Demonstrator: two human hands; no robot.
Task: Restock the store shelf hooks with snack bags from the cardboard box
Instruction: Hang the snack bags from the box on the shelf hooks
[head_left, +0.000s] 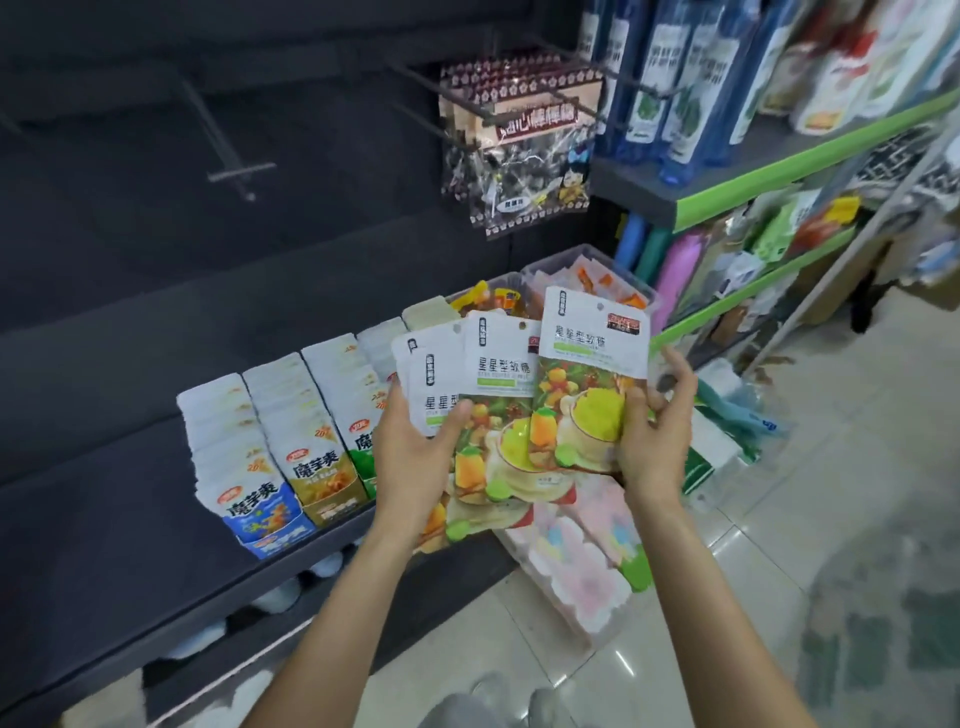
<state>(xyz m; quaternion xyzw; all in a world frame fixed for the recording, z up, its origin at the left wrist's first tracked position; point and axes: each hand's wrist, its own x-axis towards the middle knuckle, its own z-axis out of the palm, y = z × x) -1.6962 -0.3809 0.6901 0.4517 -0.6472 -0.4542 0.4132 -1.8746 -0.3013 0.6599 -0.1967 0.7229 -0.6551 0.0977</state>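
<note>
Snack bags (511, 384) fanned between left hand (415, 457) and right hand (657, 436), above shelf (130, 519); packet rows (280, 431) left, hooks (234, 171) behind.

Bare forearms without sleeves; grey trousers (462, 712) show below.

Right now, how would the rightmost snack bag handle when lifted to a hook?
The rightmost snack bag stands flat above the right hand, so probably fairly stiff. It looks thin, likely light. Its glossy film may slip against the fanned bags in the left hand.
</note>
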